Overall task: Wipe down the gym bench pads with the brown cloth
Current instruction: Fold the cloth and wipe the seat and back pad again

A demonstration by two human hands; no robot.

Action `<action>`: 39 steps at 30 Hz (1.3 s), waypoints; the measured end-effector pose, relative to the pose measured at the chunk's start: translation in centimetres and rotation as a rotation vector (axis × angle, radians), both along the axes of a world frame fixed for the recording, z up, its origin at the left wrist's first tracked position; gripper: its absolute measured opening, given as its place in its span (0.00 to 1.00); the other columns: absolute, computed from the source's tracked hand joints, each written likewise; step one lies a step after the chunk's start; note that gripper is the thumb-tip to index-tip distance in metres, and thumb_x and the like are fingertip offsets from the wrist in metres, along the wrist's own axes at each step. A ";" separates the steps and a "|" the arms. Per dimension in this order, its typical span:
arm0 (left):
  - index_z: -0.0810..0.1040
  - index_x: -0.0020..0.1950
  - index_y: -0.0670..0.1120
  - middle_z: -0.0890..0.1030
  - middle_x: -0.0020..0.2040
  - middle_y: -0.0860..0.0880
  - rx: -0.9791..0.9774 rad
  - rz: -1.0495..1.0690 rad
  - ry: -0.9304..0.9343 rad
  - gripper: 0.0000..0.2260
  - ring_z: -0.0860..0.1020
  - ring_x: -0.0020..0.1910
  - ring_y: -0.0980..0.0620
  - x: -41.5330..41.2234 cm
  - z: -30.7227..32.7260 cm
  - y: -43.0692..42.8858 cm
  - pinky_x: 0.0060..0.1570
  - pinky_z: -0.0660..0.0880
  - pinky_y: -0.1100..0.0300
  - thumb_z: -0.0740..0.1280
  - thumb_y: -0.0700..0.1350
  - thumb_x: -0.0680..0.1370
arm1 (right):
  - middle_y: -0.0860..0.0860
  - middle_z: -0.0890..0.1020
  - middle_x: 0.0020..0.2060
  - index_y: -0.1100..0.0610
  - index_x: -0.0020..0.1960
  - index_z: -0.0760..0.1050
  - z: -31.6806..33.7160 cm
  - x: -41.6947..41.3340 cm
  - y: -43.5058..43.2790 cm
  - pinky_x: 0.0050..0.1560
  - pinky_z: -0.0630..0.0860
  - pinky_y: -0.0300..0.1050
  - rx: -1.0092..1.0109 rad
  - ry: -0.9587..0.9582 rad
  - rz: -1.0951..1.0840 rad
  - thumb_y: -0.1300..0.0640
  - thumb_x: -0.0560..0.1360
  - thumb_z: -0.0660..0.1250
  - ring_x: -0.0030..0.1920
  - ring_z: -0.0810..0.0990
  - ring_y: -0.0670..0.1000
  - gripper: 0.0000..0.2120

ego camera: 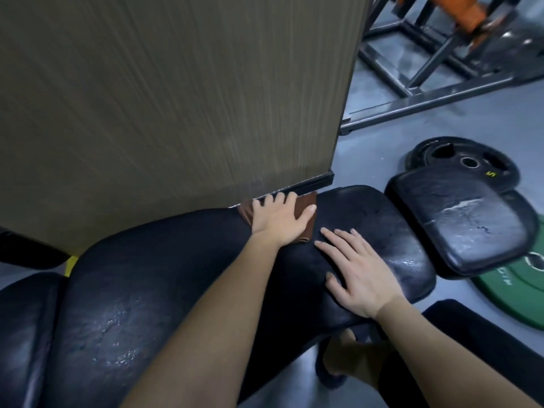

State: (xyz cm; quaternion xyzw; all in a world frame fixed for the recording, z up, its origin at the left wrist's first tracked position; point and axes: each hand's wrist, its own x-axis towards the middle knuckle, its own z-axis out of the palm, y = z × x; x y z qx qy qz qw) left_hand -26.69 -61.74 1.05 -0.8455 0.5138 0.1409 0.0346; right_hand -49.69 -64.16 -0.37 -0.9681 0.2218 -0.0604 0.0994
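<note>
A long black bench pad point(164, 278) runs from lower left to centre right, worn and shiny in spots. A smaller black seat pad point(465, 219) lies beyond its right end. The brown cloth point(306, 206) sits on the far edge of the long pad, close to the wall panel. My left hand point(279, 217) presses flat on the cloth with fingers spread, covering most of it. My right hand point(357, 272) rests flat and empty on the pad, just to the right of the cloth.
A tall brown wall panel point(176, 98) stands right behind the bench. Black weight plates point(462, 160) and a green plate point(518, 293) lie on the grey floor at right. A dark metal frame point(435, 81) crosses the floor at upper right. Another black pad point(482, 337) sits at lower right.
</note>
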 end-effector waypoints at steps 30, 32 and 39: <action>0.67 0.73 0.55 0.74 0.72 0.49 -0.060 -0.036 0.109 0.29 0.70 0.70 0.45 -3.4 -0.5 -5.8 0.68 0.65 0.42 0.46 0.70 0.81 | 0.49 0.67 0.79 0.52 0.77 0.70 -0.5 -6.6 -4.8 0.81 0.54 0.54 0.063 -0.062 -0.087 0.45 0.73 0.62 0.76 0.67 0.57 0.32; 0.66 0.74 0.56 0.73 0.72 0.50 -0.078 -0.056 0.092 0.29 0.70 0.71 0.46 -2.3 -0.2 -4.0 0.67 0.65 0.45 0.47 0.71 0.80 | 0.49 0.67 0.79 0.51 0.77 0.69 -0.5 -6.5 -4.6 0.81 0.53 0.52 0.050 -0.046 -0.103 0.44 0.74 0.61 0.76 0.67 0.56 0.32; 0.69 0.70 0.55 0.76 0.66 0.50 -0.054 -0.007 -0.027 0.31 0.72 0.66 0.47 2.4 -0.4 1.6 0.65 0.65 0.47 0.45 0.73 0.78 | 0.51 0.69 0.78 0.53 0.76 0.71 -0.7 -6.6 -4.4 0.80 0.55 0.55 0.039 -0.093 -0.113 0.44 0.74 0.61 0.76 0.69 0.57 0.31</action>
